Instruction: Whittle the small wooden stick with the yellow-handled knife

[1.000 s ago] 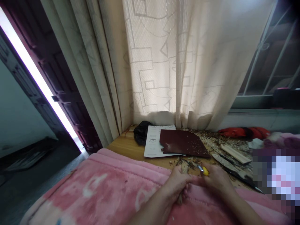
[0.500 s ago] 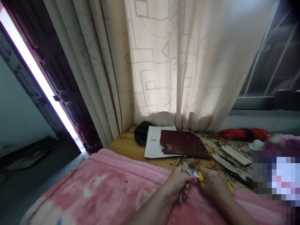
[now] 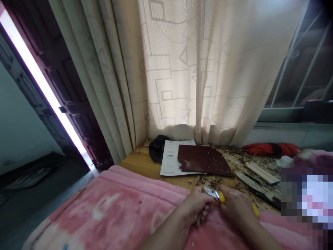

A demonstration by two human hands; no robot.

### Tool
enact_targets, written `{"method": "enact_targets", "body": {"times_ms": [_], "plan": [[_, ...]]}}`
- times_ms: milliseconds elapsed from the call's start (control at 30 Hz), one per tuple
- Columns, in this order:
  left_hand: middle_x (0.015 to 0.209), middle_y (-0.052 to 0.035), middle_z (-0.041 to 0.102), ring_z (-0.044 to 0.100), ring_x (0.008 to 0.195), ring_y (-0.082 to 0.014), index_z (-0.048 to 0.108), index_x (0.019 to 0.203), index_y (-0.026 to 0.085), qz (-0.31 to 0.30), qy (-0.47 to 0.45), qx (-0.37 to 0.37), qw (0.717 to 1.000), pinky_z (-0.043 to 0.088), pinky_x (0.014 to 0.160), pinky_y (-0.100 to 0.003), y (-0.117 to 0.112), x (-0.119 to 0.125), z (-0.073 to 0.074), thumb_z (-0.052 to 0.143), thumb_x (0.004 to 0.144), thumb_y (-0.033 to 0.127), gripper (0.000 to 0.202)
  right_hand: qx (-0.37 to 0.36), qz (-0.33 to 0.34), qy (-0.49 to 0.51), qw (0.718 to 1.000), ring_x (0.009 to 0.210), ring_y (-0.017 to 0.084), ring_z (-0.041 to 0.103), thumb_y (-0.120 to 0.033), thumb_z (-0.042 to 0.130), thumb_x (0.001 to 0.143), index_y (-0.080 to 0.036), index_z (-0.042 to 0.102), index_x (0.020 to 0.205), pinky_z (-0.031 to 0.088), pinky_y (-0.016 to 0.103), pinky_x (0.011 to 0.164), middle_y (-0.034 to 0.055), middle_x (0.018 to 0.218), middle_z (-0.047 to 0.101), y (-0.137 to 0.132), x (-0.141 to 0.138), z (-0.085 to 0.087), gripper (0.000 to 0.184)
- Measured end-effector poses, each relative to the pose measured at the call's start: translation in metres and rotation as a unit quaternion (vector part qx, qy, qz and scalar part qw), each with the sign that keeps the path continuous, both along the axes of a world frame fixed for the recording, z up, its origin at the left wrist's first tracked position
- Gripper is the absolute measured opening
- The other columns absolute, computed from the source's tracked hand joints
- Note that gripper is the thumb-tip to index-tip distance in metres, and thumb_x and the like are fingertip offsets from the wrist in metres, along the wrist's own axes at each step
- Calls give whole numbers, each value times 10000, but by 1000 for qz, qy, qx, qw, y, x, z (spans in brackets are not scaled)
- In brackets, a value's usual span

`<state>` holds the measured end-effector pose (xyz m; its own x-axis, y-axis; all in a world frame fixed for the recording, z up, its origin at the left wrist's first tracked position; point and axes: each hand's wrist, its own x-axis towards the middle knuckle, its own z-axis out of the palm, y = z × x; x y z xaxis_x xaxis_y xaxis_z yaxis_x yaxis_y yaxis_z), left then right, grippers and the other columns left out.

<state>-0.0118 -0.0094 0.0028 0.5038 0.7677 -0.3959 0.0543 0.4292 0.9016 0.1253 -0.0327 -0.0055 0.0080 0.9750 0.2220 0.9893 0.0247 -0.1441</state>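
wood shavings point(image 3: 229, 156) litter the desk point(image 3: 137, 163) under the curtain; low centre, i have my left hand point(image 3: 195, 205) closed on a small wood piece point(image 3: 198, 221), my right hand point(image 3: 238, 208) clamped on a yellow-handled knife point(image 3: 221, 196), both hands close together, working the blade near the wood.

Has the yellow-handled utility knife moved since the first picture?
Yes: against the dark sandpaper sheet, the yellow-handled utility knife sits lower and further left, its blade nearer the left hand.

A yellow-handled utility knife point(image 3: 222, 196) with a bright steel blade point(image 3: 212, 193) sits gripped in the right hand point(image 3: 235, 208), the blade reaching just beside the left hand point(image 3: 195, 205), which closes around a pale wooden stick point(image 3: 199, 221) whose lower end pokes out below.
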Motion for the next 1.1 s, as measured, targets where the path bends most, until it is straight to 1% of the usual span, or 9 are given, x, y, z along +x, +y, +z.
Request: {"method": "enact_targets", "body": {"times_ms": [167, 400, 567, 800, 900, 1100], "plan": [[346, 94, 334, 261, 227, -48, 414, 605, 176, 19, 31, 28, 999, 174, 232, -165, -2, 2, 2, 472, 560, 184, 74, 6, 3, -10, 1000, 612, 163, 536, -200, 375, 687, -217, 517, 687, 216, 246, 508, 21, 666, 604, -1, -1, 0, 142], [346, 98, 320, 257, 221, -47, 428, 600, 170, 37, 45, 57, 997, 176, 242, -172, -4, 6, 4, 462, 560, 158, 54, -31, -19, -18, 999, 626, 189, 548, -218, 379, 672, -210, 527, 706, 240, 257, 503, 45, 683, 611, -1, -2, 2, 152], [351, 96, 323, 236, 237, -31, 453, 600, 162, 54, 67, 50, 995, 160, 265, -163, -6, 8, 9, 484, 552, 153, 58, -34, -34, -15, 999, 629, 193, 553, -233, 371, 685, -204, 540, 734, 265, 261, 507, 64, 707, 614, -3, -4, 4, 179], [384, 83, 358, 283, 328, -27, 501, 599, 142, 79, 56, 67, 993, 192, 339, -151, -7, 9, 9, 536, 517, 111, 94, -37, -49, -9, 998, 659, 194, 559, -238, 387, 682, -189, 548, 787, 288, 265, 530, 77, 738, 615, -4, -6, 1, 198], [399, 77, 377, 296, 356, -28, 511, 590, 135, 93, 51, 77, 991, 208, 366, -151, -8, 11, 9, 543, 515, 99, 89, -34, -48, -18, 998, 645, 200, 560, -245, 377, 687, -193, 535, 754, 293, 271, 524, 72, 734, 615, -3, -4, -2, 179], [411, 67, 393, 291, 364, -30, 512, 586, 135, 88, 51, 82, 991, 208, 373, -157, -8, 14, 8, 567, 518, 130, 87, -37, -50, -21, 998, 663, 196, 560, -280, 379, 694, -194, 516, 736, 307, 263, 531, 72, 726, 612, 1, -1, -6, 167]]}}
